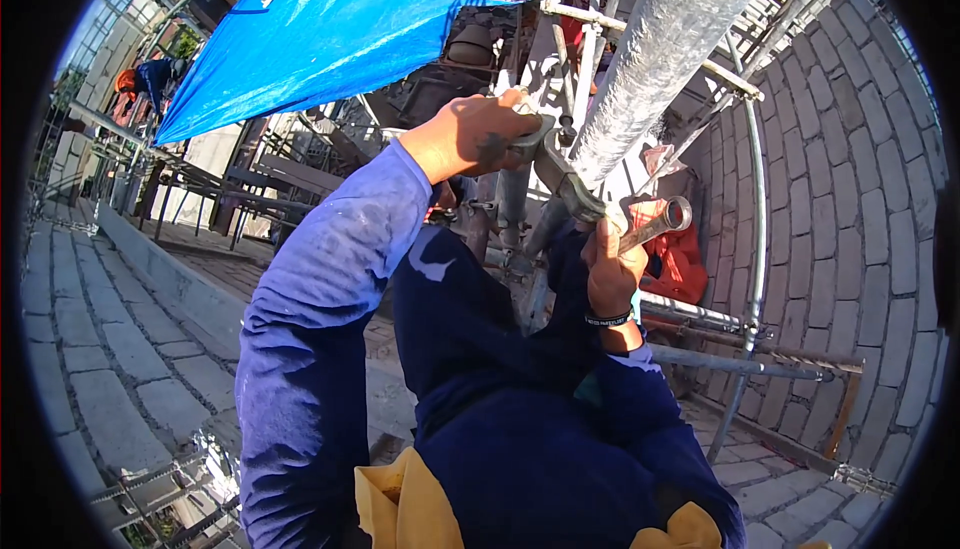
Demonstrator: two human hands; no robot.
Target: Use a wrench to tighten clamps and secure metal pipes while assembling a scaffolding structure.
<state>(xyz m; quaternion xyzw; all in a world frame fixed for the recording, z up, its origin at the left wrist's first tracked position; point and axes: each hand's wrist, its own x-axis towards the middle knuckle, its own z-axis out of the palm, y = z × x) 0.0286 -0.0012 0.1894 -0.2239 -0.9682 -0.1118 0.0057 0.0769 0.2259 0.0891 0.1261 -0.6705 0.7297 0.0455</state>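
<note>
Near the middle, my left hand point(475, 136) is closed round one side of a grey metal scaffold clamp point(562, 175). The clamp hangs open in front of a thick upright metal pipe point(668, 44). Lower and to the right, my right hand point(612, 271) is wrapped round a metal wrench point(650, 230) with a round ring end pointing right. Its fingertips are close to the clamp's lower end; whether they touch it I cannot tell. My palms and part of the clamp are hidden.
Thinner scaffold tubes point(757, 219) cross around and below me. A blue tarp point(320, 29) spreads at the upper left, with another person point(150, 81) beyond it. A red cloth or bag point(676, 267) hangs beside my right hand. Block walls point(830, 149) rise on the right.
</note>
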